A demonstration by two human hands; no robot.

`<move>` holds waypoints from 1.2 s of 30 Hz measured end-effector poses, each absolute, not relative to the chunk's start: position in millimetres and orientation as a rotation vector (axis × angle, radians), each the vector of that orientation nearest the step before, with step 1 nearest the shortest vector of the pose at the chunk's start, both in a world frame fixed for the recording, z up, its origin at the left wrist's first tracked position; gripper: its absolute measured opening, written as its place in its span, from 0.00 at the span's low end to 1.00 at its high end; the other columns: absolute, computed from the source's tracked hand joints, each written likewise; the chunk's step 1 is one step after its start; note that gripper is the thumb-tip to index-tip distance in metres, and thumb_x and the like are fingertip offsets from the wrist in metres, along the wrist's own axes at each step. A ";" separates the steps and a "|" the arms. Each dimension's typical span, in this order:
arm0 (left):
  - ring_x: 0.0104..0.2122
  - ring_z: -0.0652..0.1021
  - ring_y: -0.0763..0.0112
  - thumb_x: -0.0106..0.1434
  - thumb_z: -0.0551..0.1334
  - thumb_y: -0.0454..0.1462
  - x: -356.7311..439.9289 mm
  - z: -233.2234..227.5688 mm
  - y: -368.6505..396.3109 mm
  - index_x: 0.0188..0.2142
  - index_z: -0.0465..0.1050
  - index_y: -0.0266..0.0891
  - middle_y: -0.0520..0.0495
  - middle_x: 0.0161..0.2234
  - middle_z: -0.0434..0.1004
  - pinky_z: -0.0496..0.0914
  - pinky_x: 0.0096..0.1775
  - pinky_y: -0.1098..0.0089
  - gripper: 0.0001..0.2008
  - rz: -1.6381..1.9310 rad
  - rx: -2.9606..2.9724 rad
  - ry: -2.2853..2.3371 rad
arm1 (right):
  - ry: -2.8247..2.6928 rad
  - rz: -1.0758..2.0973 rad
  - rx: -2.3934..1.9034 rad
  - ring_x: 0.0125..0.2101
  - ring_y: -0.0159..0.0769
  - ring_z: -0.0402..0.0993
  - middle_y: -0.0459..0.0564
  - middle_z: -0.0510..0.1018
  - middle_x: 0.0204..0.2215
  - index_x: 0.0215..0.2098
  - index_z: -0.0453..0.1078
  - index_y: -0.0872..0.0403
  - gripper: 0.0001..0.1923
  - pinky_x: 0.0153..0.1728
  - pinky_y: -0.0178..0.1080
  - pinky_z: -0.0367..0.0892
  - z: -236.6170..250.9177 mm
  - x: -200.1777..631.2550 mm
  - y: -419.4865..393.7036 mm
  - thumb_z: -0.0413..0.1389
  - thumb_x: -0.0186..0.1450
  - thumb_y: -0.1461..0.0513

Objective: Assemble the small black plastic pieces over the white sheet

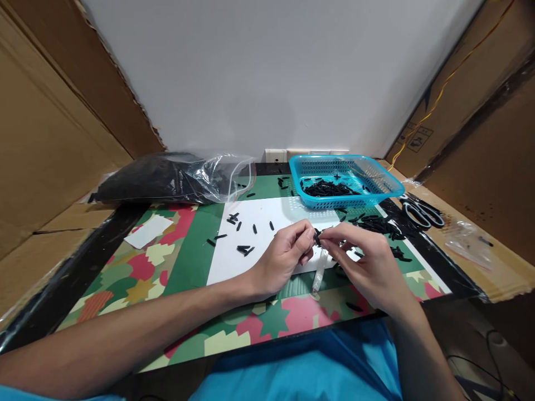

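My left hand is curled closed, its thumb and forefinger pinching a small black piece. From the other side, the thumb and fingertips of my right hand meet at the same piece, above the near edge of a white sheet. Fingers hide most of it, so its exact form cannot be told. Below the hands lies a narrow clear plastic strip. Slim black pieces are scattered on the sheet to the left. A larger pile of them lies beyond my right hand.
A blue perforated basket with many black pieces inside stands at the back right. At the back left lies a zip bag full of black material. Scissors and a small plastic bag rest on the right. Cardboard walls flank the table.
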State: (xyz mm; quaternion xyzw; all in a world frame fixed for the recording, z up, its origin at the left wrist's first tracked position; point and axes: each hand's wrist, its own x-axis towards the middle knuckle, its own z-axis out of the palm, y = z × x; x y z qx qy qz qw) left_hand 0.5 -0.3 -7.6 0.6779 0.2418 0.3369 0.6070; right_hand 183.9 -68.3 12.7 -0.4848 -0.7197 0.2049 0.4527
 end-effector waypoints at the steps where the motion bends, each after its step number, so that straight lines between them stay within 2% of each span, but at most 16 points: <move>1: 0.26 0.64 0.76 0.76 0.54 0.49 0.4 -7.8 -0.4 0.33 0.64 0.40 0.56 0.25 0.63 0.60 0.32 0.70 0.19 0.777 1.569 0.554 | -1.799 0.482 -1.200 0.34 0.32 0.75 0.46 0.81 0.35 0.42 0.76 0.52 0.07 0.37 0.34 0.67 12.9 184.5 -68.5 0.56 0.74 0.64; 13: 0.27 0.65 0.75 0.76 0.55 0.48 -0.5 -4.1 -0.3 0.32 0.67 0.39 0.55 0.25 0.64 0.61 0.32 0.71 0.19 0.801 1.685 0.594 | -1.899 0.294 -1.220 0.31 0.33 0.73 0.48 0.79 0.33 0.41 0.76 0.53 0.09 0.33 0.35 0.63 6.9 185.3 -69.1 0.54 0.75 0.66; 19: 0.26 0.65 0.76 0.75 0.57 0.47 -4.3 -2.9 -4.4 0.31 0.67 0.39 0.56 0.25 0.63 0.60 0.30 0.71 0.18 0.766 1.696 0.612 | -1.965 0.268 -1.157 0.26 0.31 0.65 0.47 0.72 0.28 0.34 0.74 0.55 0.12 0.29 0.35 0.60 7.3 184.1 -70.9 0.53 0.74 0.68; 27: 0.28 0.65 0.76 0.75 0.58 0.45 -5.4 -0.7 -7.9 0.32 0.69 0.38 0.56 0.27 0.64 0.61 0.33 0.72 0.16 0.760 1.772 0.610 | -1.875 0.152 -1.119 0.22 0.27 0.60 0.42 0.64 0.22 0.30 0.74 0.55 0.09 0.25 0.33 0.58 6.5 173.5 -69.7 0.57 0.66 0.71; 32: 0.27 0.65 0.76 0.75 0.57 0.46 -2.3 -1.9 -9.8 0.34 0.67 0.39 0.56 0.26 0.64 0.62 0.33 0.72 0.15 0.792 1.683 0.602 | -1.792 0.011 -1.171 0.22 0.26 0.61 0.42 0.66 0.22 0.27 0.73 0.55 0.10 0.26 0.31 0.59 9.1 175.1 -68.1 0.57 0.65 0.71; 36: 0.26 0.65 0.77 0.76 0.55 0.48 -1.6 -4.6 -9.0 0.34 0.64 0.40 0.56 0.27 0.64 0.61 0.30 0.72 0.17 0.784 1.553 0.567 | -1.742 0.040 -1.224 0.22 0.27 0.64 0.42 0.69 0.22 0.28 0.74 0.54 0.09 0.27 0.33 0.61 14.5 182.8 -69.2 0.59 0.65 0.71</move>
